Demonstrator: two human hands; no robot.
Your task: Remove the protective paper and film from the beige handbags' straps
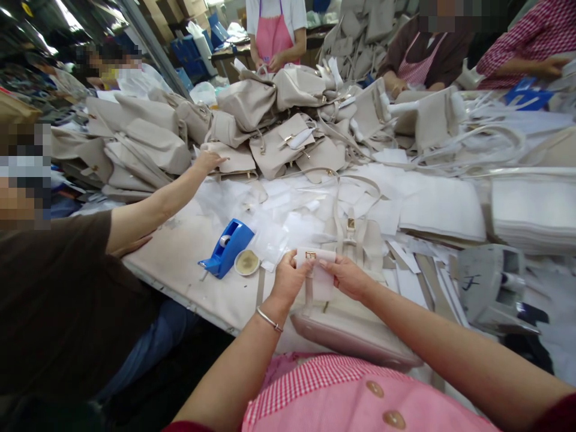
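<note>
A beige handbag lies on the table right before me. Above it, my left hand pinches the left end of a thin white sheet beside a small gold buckle. The right end of that sheet is between the closed fingers of my right hand. A bag strap runs down below the buckle and passes partly behind the sheet. Just beyond my hands is a gold clasp on beige leather.
A blue tape dispenser and a small round dish stand left of my hands. Beige bags are heaped across the back. A person's arm reaches in from the left. White sheets and a grey dispenser lie right.
</note>
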